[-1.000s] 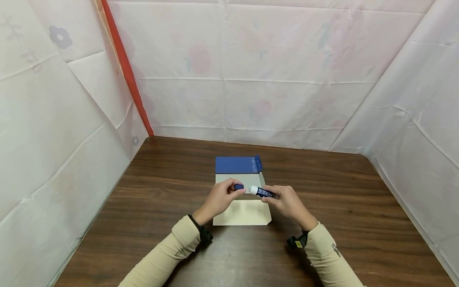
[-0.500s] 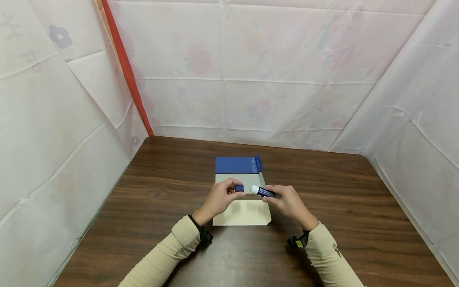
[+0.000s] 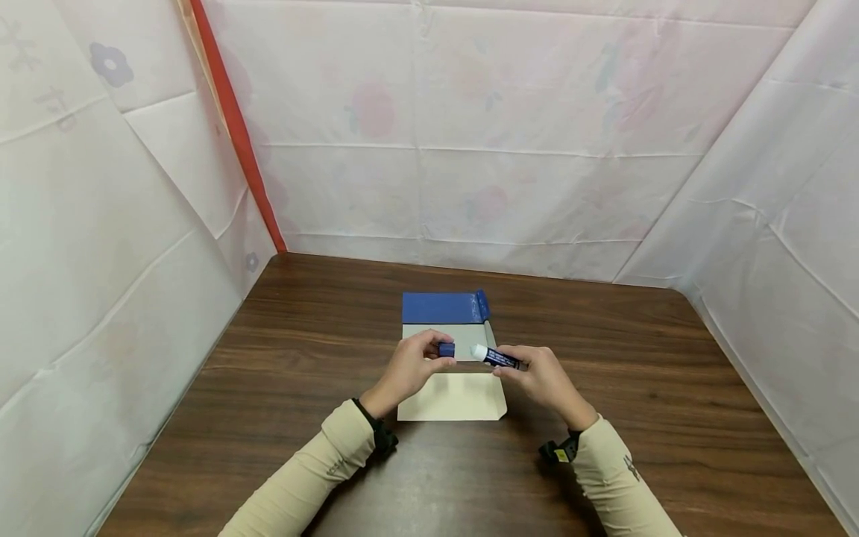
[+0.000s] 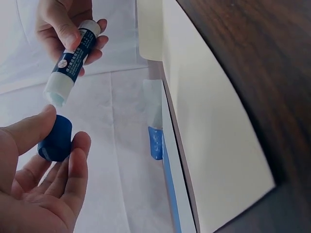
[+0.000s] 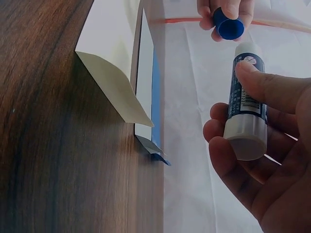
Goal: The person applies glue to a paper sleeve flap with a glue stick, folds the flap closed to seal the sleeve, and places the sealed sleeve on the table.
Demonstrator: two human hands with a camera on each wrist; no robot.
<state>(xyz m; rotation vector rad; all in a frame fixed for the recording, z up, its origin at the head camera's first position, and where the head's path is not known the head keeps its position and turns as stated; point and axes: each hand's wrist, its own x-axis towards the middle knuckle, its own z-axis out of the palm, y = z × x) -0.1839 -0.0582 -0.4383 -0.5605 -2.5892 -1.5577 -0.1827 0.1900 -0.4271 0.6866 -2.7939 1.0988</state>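
Observation:
My left hand (image 3: 411,371) pinches a blue glue stick cap (image 4: 56,139) between thumb and fingers, its hollow end turned toward the right hand. In my right hand (image 3: 542,379) is a glue stick (image 5: 247,92) with a dark blue label, its white tip (image 4: 59,89) uncovered and pointing at the cap. A small gap separates cap and tip. Both hands hover above the papers. Beneath them lie a cream paper sheet (image 3: 452,399) with a cut corner and, behind it, a grey-white sheet (image 3: 429,333) joined to a blue panel (image 3: 439,308).
A dark wooden table (image 3: 322,328) carries the papers. The blue panel and grey sheet have a folded flap (image 3: 483,306) along the right side. White patterned sheeting (image 3: 436,134) walls the table at the back and sides, with a red strip (image 3: 238,134) at the left corner.
The glue stick has drawn slightly right, away from the cap, so the gap between them is wider. The left hand is nearly still; the papers lie where they were.

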